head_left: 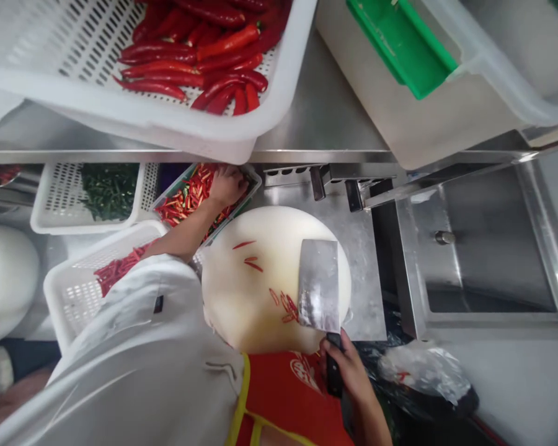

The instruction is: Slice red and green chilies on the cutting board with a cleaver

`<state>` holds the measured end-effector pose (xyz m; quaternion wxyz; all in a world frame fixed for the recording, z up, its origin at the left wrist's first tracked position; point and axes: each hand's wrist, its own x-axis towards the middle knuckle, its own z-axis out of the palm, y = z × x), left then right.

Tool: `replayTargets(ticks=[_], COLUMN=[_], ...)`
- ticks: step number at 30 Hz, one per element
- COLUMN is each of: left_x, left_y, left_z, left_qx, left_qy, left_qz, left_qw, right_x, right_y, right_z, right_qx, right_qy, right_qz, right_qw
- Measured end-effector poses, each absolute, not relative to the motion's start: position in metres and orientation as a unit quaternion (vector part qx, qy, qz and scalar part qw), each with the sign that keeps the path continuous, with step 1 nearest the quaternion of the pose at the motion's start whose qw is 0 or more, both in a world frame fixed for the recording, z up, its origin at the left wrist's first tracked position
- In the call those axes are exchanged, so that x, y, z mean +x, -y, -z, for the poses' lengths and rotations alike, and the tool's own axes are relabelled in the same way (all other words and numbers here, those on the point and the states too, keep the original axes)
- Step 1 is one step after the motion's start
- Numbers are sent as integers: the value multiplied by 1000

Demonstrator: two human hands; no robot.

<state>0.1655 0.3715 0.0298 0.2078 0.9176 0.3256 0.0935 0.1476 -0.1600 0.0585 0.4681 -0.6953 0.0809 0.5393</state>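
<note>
My right hand [346,371] is closed round the black handle of a cleaver [319,285]. The broad blade lies over the right part of a round pale chopping block [270,226]. Thin red chili slices [286,306] sit by the blade's left edge, and a few more pieces [253,264] lie further left on the block. Up at the far left, my left hand [229,184] reaches into a container [255,186] of cut red chilies [193,192]. Its fingers are curled downward, and whatever they hold is hidden beneath them.
Above on a steel shelf [335,93] are a white basket [279,118] of whole red chilies and a bin [376,105] with a green tray. White baskets with green pieces [109,189] and red strips [118,266] stand left. Right is a steel sink [488,248].
</note>
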Motion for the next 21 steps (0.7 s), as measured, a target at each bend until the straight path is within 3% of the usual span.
replayTargets(ticks=[6,10,16,21], left_x=[148,114,44,18], left_y=[-339,-270,-160,-72], left_z=[-45,-61,-27,-18], left_qx=[904,923,928,918], left_qy=[-337,-257,-250,-223], left_qz=[-158,-163,-62,-77], left_qw=[210,235,270,320], right_x=[143,132,110,94], right_y=[180,211,234,213], right_z=[-60,-49,-38,-46], right_qx=[-737,-750,-732,-724], right_qy=[-44,-17,-28,-7], right_qz=[-487,-480,-495,-507], right_qw=[467,454,467,467])
